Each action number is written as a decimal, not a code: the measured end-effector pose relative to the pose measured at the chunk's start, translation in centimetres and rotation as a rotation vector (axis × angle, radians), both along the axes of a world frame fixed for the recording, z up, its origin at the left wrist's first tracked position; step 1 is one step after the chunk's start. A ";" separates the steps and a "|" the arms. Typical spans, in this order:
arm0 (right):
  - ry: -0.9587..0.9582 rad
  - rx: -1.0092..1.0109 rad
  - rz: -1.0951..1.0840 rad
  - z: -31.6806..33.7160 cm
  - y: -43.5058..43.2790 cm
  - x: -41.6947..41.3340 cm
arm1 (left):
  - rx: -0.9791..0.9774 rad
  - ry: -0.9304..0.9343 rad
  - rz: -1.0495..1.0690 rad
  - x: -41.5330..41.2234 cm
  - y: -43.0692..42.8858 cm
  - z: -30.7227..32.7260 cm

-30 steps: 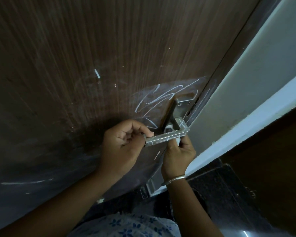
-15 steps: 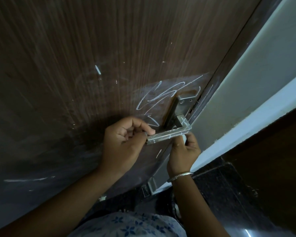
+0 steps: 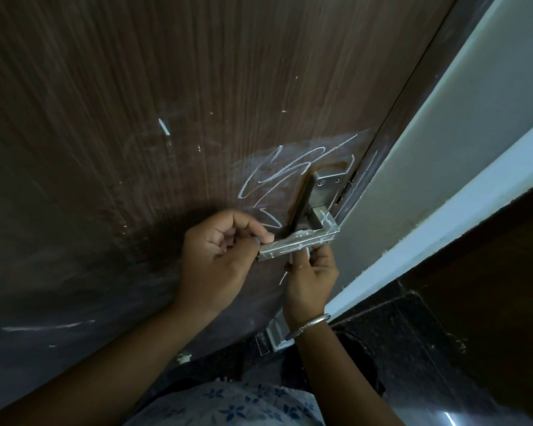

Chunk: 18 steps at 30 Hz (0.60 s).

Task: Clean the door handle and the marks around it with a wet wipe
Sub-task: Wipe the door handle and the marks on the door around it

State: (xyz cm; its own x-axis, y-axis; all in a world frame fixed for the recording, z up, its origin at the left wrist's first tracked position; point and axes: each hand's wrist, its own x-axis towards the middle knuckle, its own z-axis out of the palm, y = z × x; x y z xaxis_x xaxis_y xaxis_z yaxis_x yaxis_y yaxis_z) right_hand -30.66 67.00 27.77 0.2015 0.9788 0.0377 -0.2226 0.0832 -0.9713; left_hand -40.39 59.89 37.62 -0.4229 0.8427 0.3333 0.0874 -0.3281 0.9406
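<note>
A silver door handle [image 3: 302, 241] with white streaks on its lever juts from a dark brown door [image 3: 166, 87]. White scribbled marks [image 3: 274, 176] lie on the door just left of the handle's backplate [image 3: 323, 192]. My left hand [image 3: 219, 256] pinches the free end of the lever. From below, the fingers of my right hand [image 3: 313, 278] press against the lever's underside. A small white piece [image 3: 291, 258] shows at its fingertips; I cannot tell whether it is the wet wipe.
More white marks sit higher up the door [image 3: 163, 127] and at the lower left [image 3: 46, 326]. A pale door frame [image 3: 443, 149] runs along the right of the handle. Dark speckled floor [image 3: 397, 333] lies below.
My right hand slid a little right under the lever, then back left. My left hand kept its pinch on the lever's end.
</note>
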 end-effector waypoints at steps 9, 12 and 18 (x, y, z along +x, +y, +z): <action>0.161 -0.096 0.037 0.4 -0.4 -0.9 | -0.018 -0.037 -0.008 0.1 0.0 0.0; 0.191 -0.121 -0.007 0.9 0.5 0.0 | -0.012 -0.005 -0.009 0.1 0.0 0.1; 0.186 -0.151 0.103 1.2 -0.2 -0.5 | -0.017 -0.007 -0.014 -0.1 0.1 -0.2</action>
State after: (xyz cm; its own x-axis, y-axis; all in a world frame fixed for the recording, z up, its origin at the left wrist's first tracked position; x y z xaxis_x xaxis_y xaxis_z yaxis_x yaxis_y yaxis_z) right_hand -31.15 66.83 29.01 0.0905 0.9861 -0.1392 -0.3985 -0.0923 -0.9125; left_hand -40.50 60.04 37.44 -0.4137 0.8539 0.3157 0.0760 -0.3131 0.9467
